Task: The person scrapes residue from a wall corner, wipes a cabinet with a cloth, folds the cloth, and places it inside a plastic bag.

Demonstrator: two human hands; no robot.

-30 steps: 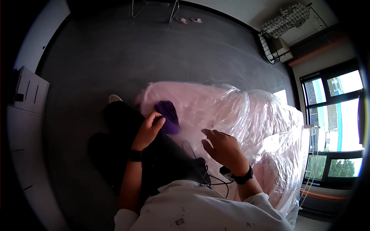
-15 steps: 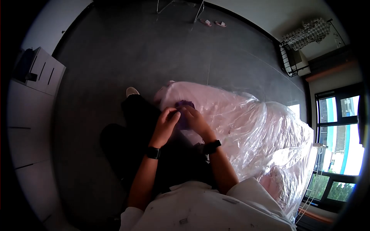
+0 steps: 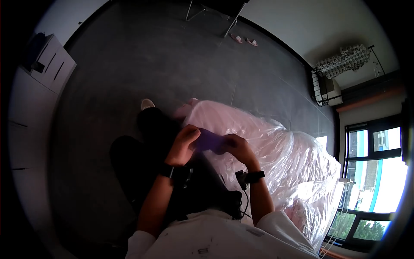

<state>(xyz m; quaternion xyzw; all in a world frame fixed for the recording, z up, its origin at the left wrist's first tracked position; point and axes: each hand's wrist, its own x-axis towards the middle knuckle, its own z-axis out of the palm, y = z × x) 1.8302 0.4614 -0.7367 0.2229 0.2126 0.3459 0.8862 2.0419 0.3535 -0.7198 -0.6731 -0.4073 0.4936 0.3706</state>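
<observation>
Seen from above, a seated person's left hand (image 3: 184, 144) and right hand (image 3: 238, 149) hold a purple cloth (image 3: 209, 140) stretched between them, each grip grasping one end; motion blurs the cloth. It is in front of the dark trousers (image 3: 157, 146), over the near edge of pink bedding covered in clear plastic (image 3: 276, 151). Half a second ago the hands were close together with the cloth bunched between them; now they are wider apart. One second ago the right hand was away from the cloth, its fingers loosely curled.
</observation>
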